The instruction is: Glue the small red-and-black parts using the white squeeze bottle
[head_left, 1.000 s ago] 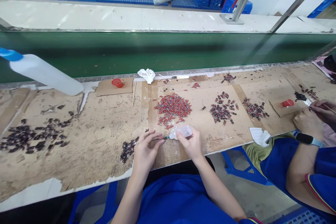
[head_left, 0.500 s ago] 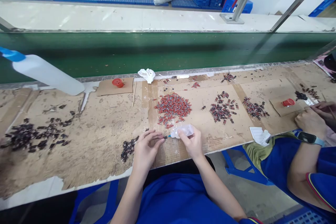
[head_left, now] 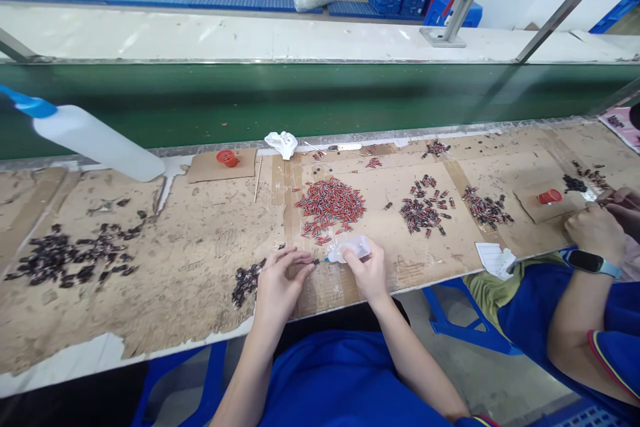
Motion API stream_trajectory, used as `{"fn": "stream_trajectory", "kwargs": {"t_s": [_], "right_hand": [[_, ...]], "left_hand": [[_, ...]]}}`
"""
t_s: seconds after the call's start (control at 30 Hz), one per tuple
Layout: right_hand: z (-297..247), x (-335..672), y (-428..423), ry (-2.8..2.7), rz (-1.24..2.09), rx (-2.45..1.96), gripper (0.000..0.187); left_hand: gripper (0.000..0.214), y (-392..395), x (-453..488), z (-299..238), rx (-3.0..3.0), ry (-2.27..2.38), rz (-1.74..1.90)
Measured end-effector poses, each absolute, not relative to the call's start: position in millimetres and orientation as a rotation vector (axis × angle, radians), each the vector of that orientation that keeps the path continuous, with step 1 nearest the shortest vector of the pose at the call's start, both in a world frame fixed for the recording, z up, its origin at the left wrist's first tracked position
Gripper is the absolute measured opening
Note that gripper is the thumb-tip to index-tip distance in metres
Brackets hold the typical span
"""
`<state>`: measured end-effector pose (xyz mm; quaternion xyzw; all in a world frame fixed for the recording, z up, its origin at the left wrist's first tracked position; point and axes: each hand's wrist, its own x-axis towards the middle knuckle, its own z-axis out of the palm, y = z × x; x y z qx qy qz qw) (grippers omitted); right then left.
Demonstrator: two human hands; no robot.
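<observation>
My left hand (head_left: 284,277) pinches a small dark part (head_left: 315,261) between thumb and fingertips, just above the cardboard. My right hand (head_left: 367,268) is wrapped round a translucent squeeze bottle (head_left: 349,250), tipped on its side with its thin blue nozzle pointing left. The nozzle tip meets or nearly meets the dark part; contact is too small to tell. Beyond both hands lies a heap of small red and silver parts (head_left: 331,207). A pile of dark parts (head_left: 246,282) sits beside my left hand, partly hidden by it.
A large white bottle with blue top (head_left: 95,140) leans at the left, behind a dark pile (head_left: 55,257). A red cup (head_left: 227,158), crumpled tissue (head_left: 281,144) and thin stick (head_left: 258,179) lie at the back. At right, a co-worker's hands (head_left: 597,230) work near another red cup (head_left: 550,196).
Both my hands hold nearly the same pose, with the bottle still against or close to the part. The view has shifted slightly. The co-worker's hands have moved a little.
</observation>
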<state>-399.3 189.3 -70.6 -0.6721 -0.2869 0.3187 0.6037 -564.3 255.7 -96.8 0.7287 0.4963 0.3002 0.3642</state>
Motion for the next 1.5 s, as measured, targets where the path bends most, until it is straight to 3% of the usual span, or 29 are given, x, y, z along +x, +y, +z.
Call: {"fn": "stream_trajectory", "kwargs": {"t_s": [0.27, 0.47, 0.7, 0.83, 1.1, 1.33, 1.5], "right_hand": [[-79, -375, 159, -0.542, 0.279, -1.747, 0.035], [-90, -376, 149, -0.852, -0.115, -2.019, 0.018], [-80, -391, 154, -1.002, -0.296, -1.918, 0.017], [-66, -408, 161, -1.098, -0.112, -1.742, 0.019], [-59, -430, 186, -0.881, 0.571, -1.433, 0.016], [-71, -421, 185, -0.629, 0.683, -1.452, 0.017], [-74, -418, 187, -0.560, 0.761, -1.422, 0.017]], "left_hand": [[0.023, 264, -564, -82, 1.956, 1.283, 0.779], [0.030, 287, -555, -83, 2.163, 1.379, 0.790], [0.038, 292, -555, -100, 2.322, 1.353, 0.844], [0.037, 276, -553, -90, 2.348, 1.248, 0.960], [0.011, 250, -551, -73, 2.287, 0.877, 1.110], [0.042, 247, -567, -97, 2.459, 1.089, 0.992], [0.034, 245, -567, -111, 2.397, 1.152, 0.966]]}}
